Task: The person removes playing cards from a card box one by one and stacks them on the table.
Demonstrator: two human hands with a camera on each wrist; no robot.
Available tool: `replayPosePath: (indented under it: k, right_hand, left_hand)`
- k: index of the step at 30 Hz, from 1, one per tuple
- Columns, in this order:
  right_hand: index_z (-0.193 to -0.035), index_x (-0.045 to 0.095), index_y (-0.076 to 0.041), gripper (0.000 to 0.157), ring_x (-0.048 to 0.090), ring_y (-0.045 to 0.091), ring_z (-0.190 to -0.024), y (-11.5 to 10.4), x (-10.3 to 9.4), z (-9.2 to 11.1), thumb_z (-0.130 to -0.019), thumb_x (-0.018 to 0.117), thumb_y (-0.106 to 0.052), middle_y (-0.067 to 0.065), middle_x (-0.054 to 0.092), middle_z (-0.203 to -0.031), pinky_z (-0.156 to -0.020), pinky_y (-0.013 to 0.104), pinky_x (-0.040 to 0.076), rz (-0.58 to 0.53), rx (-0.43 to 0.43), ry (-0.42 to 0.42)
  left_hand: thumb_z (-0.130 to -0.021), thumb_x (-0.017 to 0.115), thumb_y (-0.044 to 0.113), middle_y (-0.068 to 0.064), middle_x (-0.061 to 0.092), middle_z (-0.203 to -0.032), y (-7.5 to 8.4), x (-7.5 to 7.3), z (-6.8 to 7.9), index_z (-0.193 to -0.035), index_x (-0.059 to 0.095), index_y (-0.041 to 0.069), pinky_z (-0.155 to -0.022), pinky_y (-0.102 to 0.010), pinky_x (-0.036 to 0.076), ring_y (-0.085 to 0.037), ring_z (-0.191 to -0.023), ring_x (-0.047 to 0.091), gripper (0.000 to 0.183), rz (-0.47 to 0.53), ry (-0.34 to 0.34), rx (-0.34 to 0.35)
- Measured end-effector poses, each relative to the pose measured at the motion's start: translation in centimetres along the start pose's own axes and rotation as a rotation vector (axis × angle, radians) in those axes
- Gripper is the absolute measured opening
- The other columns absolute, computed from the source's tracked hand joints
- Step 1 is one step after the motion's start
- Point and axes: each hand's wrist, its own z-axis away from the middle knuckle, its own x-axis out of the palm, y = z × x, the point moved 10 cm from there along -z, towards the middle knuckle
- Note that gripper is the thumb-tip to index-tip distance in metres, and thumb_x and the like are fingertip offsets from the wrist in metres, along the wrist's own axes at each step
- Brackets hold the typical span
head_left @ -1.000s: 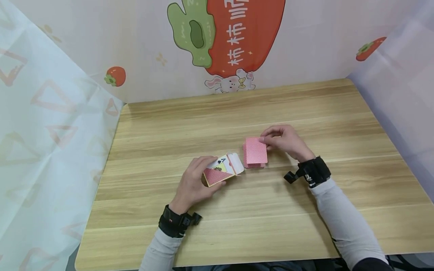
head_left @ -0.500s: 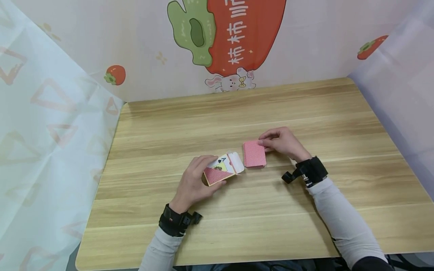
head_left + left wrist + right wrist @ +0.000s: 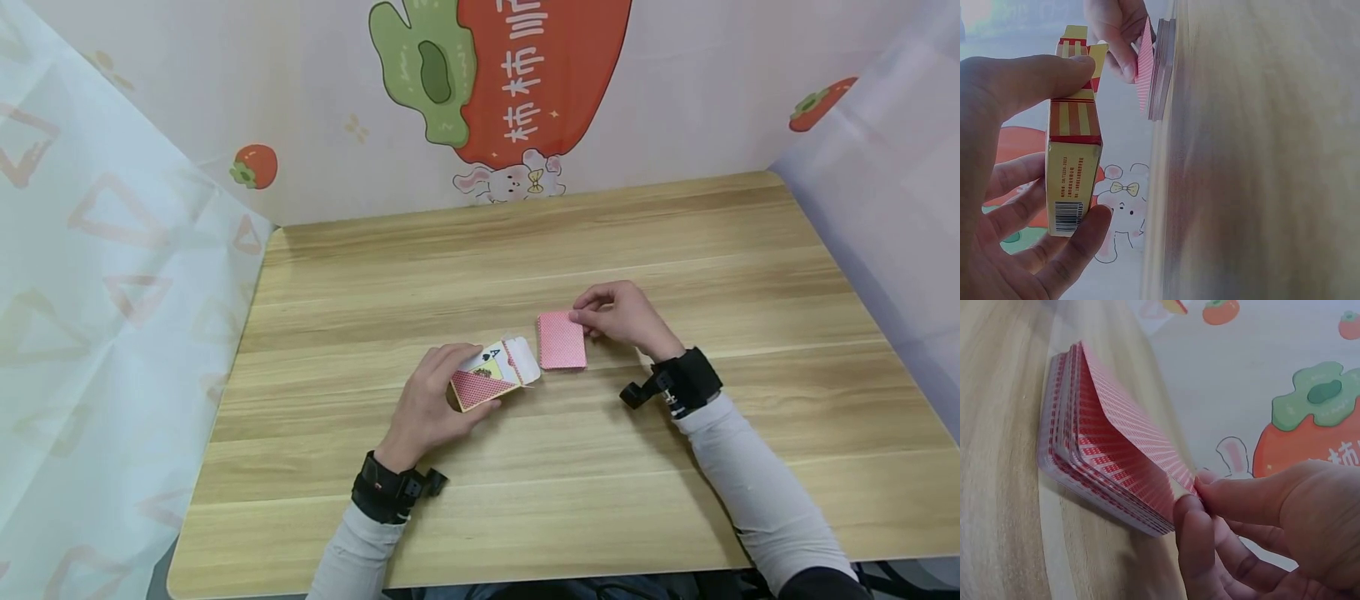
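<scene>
My left hand (image 3: 429,408) grips a card box (image 3: 489,390) between thumb and fingers. The box has a red patterned side with an ace picture, and its flap stands out toward the right. In the left wrist view a barcode shows on the end of the box (image 3: 1072,181). To its right, a deck of cards (image 3: 558,346) with red patterned backs lies face down on the table. My right hand (image 3: 624,317) pinches the top card (image 3: 1138,428) by its right edge. That edge is tilted up from the deck (image 3: 1063,419), while the far edge touches it.
Both hands are over the middle of a wooden table (image 3: 375,283). A printed cloth (image 3: 322,100) hangs behind the table's back edge, with more cloth at the left and right sides.
The right hand has lowered the card onto the deck and shifted slightly left and toward the table's front. The left hand and the card box have stayed in place.
</scene>
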Motion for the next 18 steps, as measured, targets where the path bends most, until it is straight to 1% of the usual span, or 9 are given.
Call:
replayPosePath:
  k: [4,7,12,18]
  right_hand:
    - [-0.105,0.075,0.001,0.025,0.069,0.019,-0.070,-0.24,-0.06,-0.05,-0.093,0.076,-0.021,0.017,0.073,-0.093,-0.063,0.028,0.057,0.039,-0.025,0.024]
    - [-0.103,0.076,-0.002,0.021,0.067,0.019,-0.067,-0.22,-0.08,-0.14,-0.093,0.075,-0.020,0.015,0.072,-0.090,-0.059,0.025,0.053,0.070,-0.032,0.043]
    - [-0.102,0.076,-0.003,0.020,0.064,0.019,-0.064,-0.17,-0.09,-0.21,-0.093,0.076,-0.020,0.012,0.071,-0.087,-0.056,0.024,0.048,0.108,-0.049,0.064]
    - [-0.102,0.077,-0.003,0.021,0.063,0.016,-0.063,-0.12,0.01,-0.26,-0.093,0.075,-0.021,0.013,0.072,-0.088,-0.056,0.025,0.048,0.158,-0.070,0.075]
  left_hand:
    - [-0.074,0.089,0.043,-0.005,0.065,-0.133,-0.15,0.11,0.02,-0.137,0.063,0.011,-0.094,-0.041,0.054,-0.021,-0.120,0.059,0.075,-0.003,-0.004,-0.006]
    - [-0.074,0.089,0.043,-0.004,0.065,-0.133,-0.21,0.12,0.03,-0.137,0.063,0.011,-0.094,-0.041,0.054,-0.020,-0.120,0.059,0.075,-0.002,-0.005,-0.009]
    - [-0.073,0.090,0.042,-0.004,0.065,-0.133,-0.20,0.05,0.03,-0.137,0.063,0.011,-0.094,-0.041,0.054,-0.021,-0.120,0.059,0.076,-0.002,-0.002,-0.004]
    - [-0.073,0.090,0.041,-0.005,0.066,-0.132,-0.12,-0.04,-0.02,-0.136,0.063,0.010,-0.094,-0.041,0.054,-0.021,-0.120,0.059,0.075,-0.001,0.000,0.006]
